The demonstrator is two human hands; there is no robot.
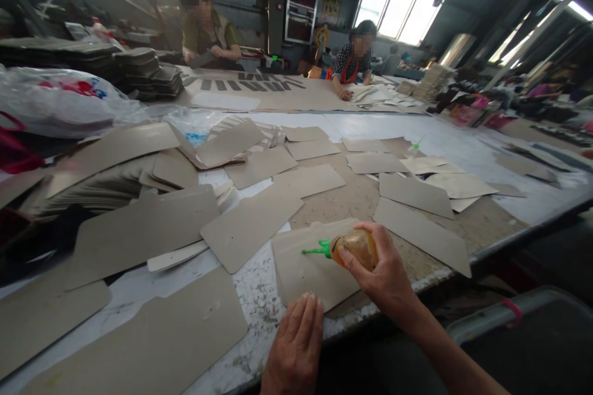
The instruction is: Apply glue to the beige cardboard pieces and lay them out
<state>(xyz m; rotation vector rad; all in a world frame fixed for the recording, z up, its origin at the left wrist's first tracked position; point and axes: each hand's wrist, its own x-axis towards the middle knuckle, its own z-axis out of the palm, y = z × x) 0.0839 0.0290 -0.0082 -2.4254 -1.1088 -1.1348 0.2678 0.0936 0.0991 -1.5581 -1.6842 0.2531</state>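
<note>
My right hand (386,268) is wrapped round a glue bottle (356,248) of amber liquid, tipped on its side. Its green nozzle points left, over a grey-beige cardboard piece (296,259) at the table's front edge. Whether the nozzle tip touches the card I cannot tell. My left hand (296,339) lies flat with fingers stretched out side by side, the fingertips on the near edge of that same card. Just left and behind is another cardboard piece (252,228), and a larger one (152,333) lies at the front left.
Many cardboard pieces cover the white table (523,222); a fanned stack (115,179) rises at left beside a plastic bag (60,99). A second green nozzle (417,143) stands among the far pieces. Two people work across the table. A clear plastic bin (523,333) sits at lower right.
</note>
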